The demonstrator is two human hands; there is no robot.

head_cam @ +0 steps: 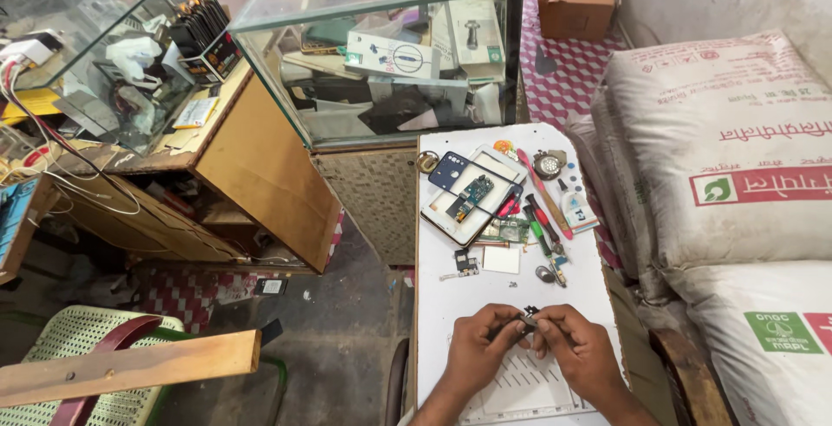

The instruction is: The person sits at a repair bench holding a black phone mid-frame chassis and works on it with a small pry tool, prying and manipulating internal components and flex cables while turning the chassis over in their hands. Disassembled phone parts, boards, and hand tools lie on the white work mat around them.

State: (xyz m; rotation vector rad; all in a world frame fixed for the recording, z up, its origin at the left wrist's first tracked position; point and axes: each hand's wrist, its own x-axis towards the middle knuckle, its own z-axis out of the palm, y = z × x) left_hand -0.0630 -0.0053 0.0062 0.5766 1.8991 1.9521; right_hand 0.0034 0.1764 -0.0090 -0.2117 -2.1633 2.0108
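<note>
Near the counter's (433, 305) front edge, both hands, left hand (475, 350) and right hand (579, 350), pinched a small dark part (528, 317) between fingertips; one slip could have dropped it onto the cluttered floor (347, 339).

We see the opened phone (469, 194) on the white board (451, 296), tools (544, 218) right of it, sacks (728, 166) farther right.

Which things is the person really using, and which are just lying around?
In use:
- left hand
- right hand
- small dark part pinched between both hands
- opened phone
- screwdrivers

Lying about:
- sacks
- cardboard box
- glass cabinet
- green chair
</note>
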